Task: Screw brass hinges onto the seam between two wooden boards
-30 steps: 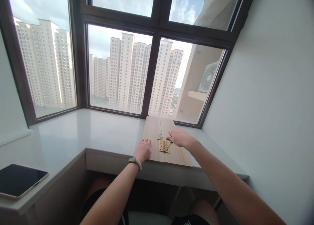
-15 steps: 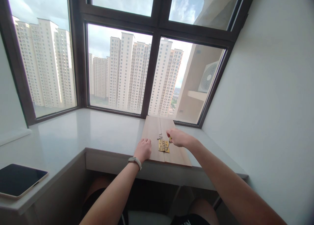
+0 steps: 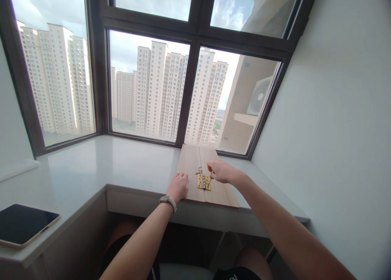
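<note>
Two light wooden boards lie side by side, the left board [image 3: 191, 162] and the right board [image 3: 224, 194], with a narrow seam between them. A brass hinge [image 3: 200, 182] lies opened flat across the seam near the front. My right hand [image 3: 224, 172] is closed around a small screwdriver [image 3: 209, 181] with a yellow handle, its shaft slanting down to the hinge's right leaf. The tip's exact contact is too small to make out. My left hand [image 3: 179, 185] rests on the left board's edge, fingers laid over it. Several loose screws [image 3: 199, 170] lie just beyond the hinge.
The boards lie on a white windowsill counter [image 3: 134, 162], their near ends at its front edge. A dark-screened tablet [image 3: 27, 223] lies at the far left. A window frame [image 3: 183, 109] stands behind the boards, and a white wall [image 3: 330, 109] rises on the right.
Both hands keep nearly the same place. My right hand has turned slightly on the screwdriver, so less of the yellow handle shows. The hinge, screws and boards have not visibly moved.
</note>
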`<state>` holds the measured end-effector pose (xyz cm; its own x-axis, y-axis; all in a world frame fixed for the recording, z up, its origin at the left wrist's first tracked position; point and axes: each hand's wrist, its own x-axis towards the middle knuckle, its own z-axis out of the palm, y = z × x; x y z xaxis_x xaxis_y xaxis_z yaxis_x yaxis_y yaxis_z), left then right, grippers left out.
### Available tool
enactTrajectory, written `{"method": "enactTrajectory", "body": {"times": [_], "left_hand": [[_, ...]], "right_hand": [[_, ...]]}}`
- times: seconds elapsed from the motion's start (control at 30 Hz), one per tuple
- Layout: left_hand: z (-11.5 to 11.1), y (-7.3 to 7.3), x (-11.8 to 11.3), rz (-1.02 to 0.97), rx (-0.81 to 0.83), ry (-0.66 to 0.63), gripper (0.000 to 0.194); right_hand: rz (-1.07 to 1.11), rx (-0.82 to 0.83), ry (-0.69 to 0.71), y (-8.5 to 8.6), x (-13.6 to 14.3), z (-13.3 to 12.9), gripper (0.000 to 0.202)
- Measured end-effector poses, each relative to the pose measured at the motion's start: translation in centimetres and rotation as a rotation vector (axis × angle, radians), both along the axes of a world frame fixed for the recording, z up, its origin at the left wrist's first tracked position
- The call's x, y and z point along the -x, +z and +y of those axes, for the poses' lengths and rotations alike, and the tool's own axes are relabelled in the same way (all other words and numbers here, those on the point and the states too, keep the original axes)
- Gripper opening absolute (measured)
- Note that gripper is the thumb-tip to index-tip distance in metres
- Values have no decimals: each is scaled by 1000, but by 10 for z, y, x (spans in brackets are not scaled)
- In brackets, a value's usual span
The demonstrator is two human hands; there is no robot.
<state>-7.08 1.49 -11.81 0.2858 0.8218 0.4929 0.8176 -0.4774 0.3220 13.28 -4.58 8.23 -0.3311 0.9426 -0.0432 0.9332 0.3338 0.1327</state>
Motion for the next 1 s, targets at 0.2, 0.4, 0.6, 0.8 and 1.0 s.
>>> {"method": "enactTrajectory", "body": {"times": [0.2, 0.4, 0.6, 0.8, 1.0], "left_hand": [[0, 0, 0, 3, -15, 3, 29], [0, 0, -1, 3, 0, 12, 29], [-2, 3, -1, 2, 20, 16, 29], [-5, 6, -1, 5, 40, 17, 30], [-7, 8, -2, 9, 50, 23, 31]], "right_hand": [[6, 2, -69, 1, 2, -1, 34], [-37, -40, -91, 2, 0, -2, 33], [-51, -21, -63, 3, -2, -2, 13], [1, 20, -94, 5, 1, -3, 26], [-21, -47, -131, 1, -1, 0, 42]]}}
